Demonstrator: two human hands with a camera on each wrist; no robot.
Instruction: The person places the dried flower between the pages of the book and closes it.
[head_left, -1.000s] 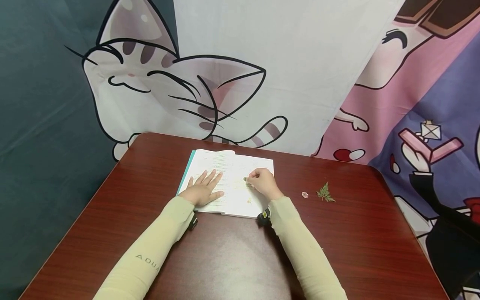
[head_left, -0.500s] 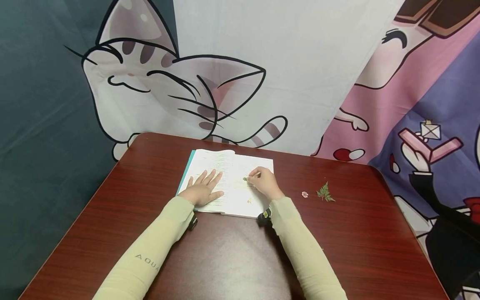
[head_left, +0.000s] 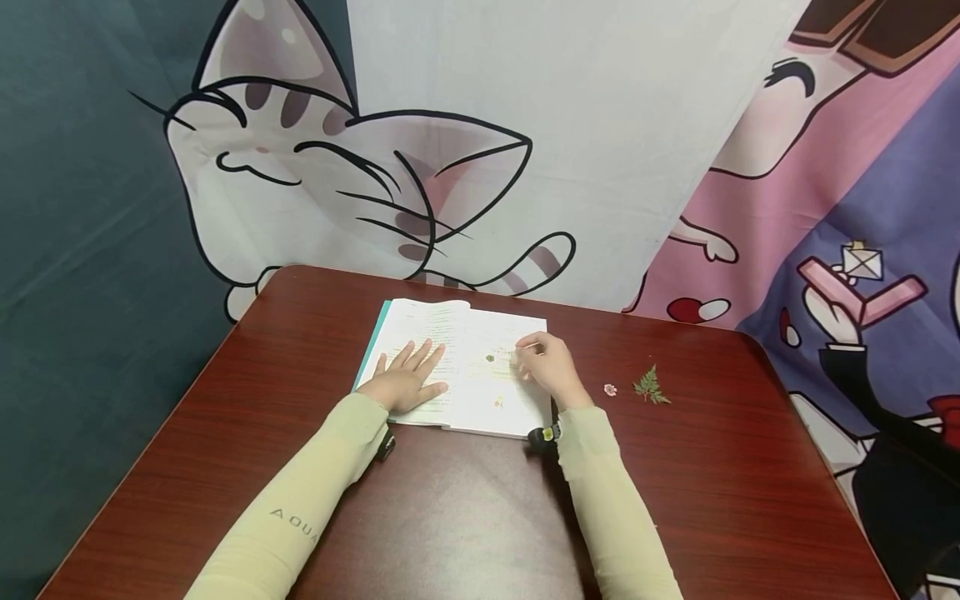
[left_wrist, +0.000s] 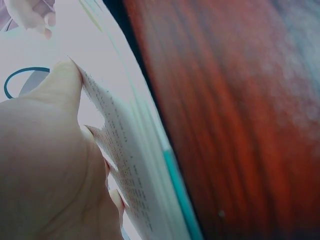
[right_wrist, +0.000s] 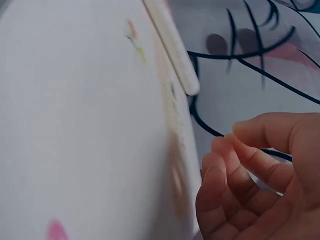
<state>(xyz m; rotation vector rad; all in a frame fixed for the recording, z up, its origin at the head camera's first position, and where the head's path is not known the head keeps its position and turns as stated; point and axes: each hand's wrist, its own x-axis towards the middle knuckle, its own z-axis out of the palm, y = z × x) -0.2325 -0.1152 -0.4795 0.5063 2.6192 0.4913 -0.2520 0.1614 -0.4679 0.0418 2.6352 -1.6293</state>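
Observation:
An open book [head_left: 480,321] with white pages and a teal cover edge lies on the table. My left hand [head_left: 397,387] rests flat on its left page, fingers spread. On the right page lies a small round green leaf-like piece [head_left: 490,358], with a small orange-yellow piece [head_left: 498,402] lower down. My right hand [head_left: 547,367] hovers over that page's right edge, to the right of the green piece. In the right wrist view the right hand [right_wrist: 260,180] has loosely bent fingers with the thumb close to the index fingertip, and nothing shows between them.
A small pink-and-white flower [head_left: 610,389] and a green fern-like leaf [head_left: 650,386] lie on the reddish-brown table [head_left: 720,467] to the right of the book. Behind the table's far edge hangs a cloth printed with a cartoon cat [head_left: 300,183].
My right hand has let go of the small green piece, leaving it on the right page, and has moved to the right. The left hand has stayed in place.

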